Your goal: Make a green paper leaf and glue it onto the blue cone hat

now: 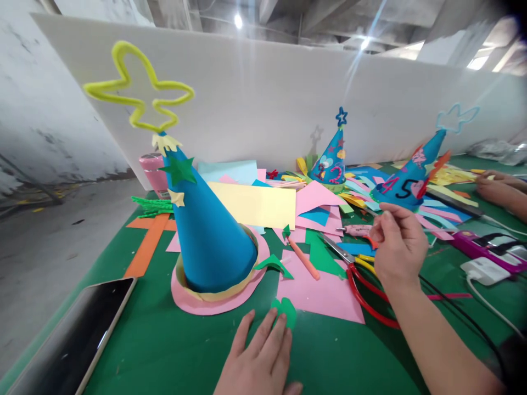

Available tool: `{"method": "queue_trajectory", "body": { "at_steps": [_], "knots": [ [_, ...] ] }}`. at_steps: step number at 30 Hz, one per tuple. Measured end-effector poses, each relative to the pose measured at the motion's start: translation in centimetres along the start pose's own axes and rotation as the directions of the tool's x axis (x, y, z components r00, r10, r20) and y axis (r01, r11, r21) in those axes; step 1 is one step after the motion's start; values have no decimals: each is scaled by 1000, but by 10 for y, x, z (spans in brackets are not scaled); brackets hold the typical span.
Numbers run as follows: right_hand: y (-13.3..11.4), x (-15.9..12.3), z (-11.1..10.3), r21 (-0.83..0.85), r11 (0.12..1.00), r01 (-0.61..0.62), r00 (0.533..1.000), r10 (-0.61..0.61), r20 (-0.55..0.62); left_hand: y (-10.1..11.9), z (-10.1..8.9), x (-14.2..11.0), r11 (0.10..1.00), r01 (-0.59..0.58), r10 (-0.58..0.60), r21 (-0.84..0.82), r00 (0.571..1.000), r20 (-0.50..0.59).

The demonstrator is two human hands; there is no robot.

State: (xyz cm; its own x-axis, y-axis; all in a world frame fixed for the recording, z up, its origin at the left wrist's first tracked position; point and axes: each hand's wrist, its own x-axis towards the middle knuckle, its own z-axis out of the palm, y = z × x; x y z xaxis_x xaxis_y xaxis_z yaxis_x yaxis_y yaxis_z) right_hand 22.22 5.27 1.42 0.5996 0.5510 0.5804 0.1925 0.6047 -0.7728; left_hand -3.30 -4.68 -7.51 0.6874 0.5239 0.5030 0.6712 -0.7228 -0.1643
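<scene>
My left hand point(259, 351) lies flat on the green table with its fingers spread. Its fingertips touch a rounded green paper cutout point(288, 311). Raised over the table on the right, my right hand point(399, 244) is closed in a pinch; a thin greyish tip shows by its fingertips, too small to name. Red-handled scissors point(354, 263) lie below that hand. A blue paper cone hat point(212, 236) stands left of centre, with a pink brim, star cutouts and a yellow pipe-cleaner star point(142, 93) on top. A folded green cutout point(275, 265) rests at its brim.
A phone point(78, 340) lies at the left edge. Pink paper point(317, 299) and an orange stick point(303, 258) lie mid-table. Behind stand two decorated cone hats point(329, 159) among paper scraps. A purple power strip point(481, 249) with cables and another person's hand point(500, 189) are at right.
</scene>
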Motion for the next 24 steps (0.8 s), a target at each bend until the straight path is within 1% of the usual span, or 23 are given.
{"method": "queue_trajectory", "body": {
  "at_steps": [3, 5, 7, 10, 12, 15, 17, 18, 20, 22, 24],
  "knots": [
    [-5, 6, -3, 11, 1000, 22, 1000, -22, -17, 1, 4, -2, 1000, 12, -12, 4, 1000, -15],
    [-8, 11, -7, 4, 999, 39, 999, -39, -24, 1, 3, -2, 1000, 16, -16, 8, 1000, -13],
    [-10, 19, -10, -15, 998, 60, 998, -61, -28, 2, -2, 1, 1000, 20, -20, 11, 999, 28],
    [-14, 33, -13, -48, 995, 86, 996, -87, -8, 0, -13, 6, 1000, 18, -21, 20, 991, 134],
    [-15, 40, -12, -80, 993, 88, 996, -86, 34, -3, -20, 10, 999, -27, 20, 36, 982, 186],
    [-16, 44, -6, -160, 983, 86, 989, -65, 134, -8, -27, 16, 984, -168, 148, 62, 958, 244],
    [-14, 44, 0, -270, 957, 109, 965, -37, 260, -8, -28, 20, 975, -212, 186, 63, 941, 282],
    [-12, 45, 3, -324, 937, 128, 946, -17, 324, -7, -29, 23, 978, -201, 177, 53, 938, 297],
    [-7, 47, 8, -413, 895, 169, 906, 25, 423, -2, -28, 27, 990, -138, 126, 14, 940, 318],
    [-2, 52, 12, -505, 837, 212, 858, 88, 506, 4, -28, 31, 999, -48, 51, -16, 940, 336],
    [2, 56, 14, -594, 757, 272, 784, 184, 593, 9, -29, 33, 1000, 15, -6, -21, 932, 363]
  ]
}}
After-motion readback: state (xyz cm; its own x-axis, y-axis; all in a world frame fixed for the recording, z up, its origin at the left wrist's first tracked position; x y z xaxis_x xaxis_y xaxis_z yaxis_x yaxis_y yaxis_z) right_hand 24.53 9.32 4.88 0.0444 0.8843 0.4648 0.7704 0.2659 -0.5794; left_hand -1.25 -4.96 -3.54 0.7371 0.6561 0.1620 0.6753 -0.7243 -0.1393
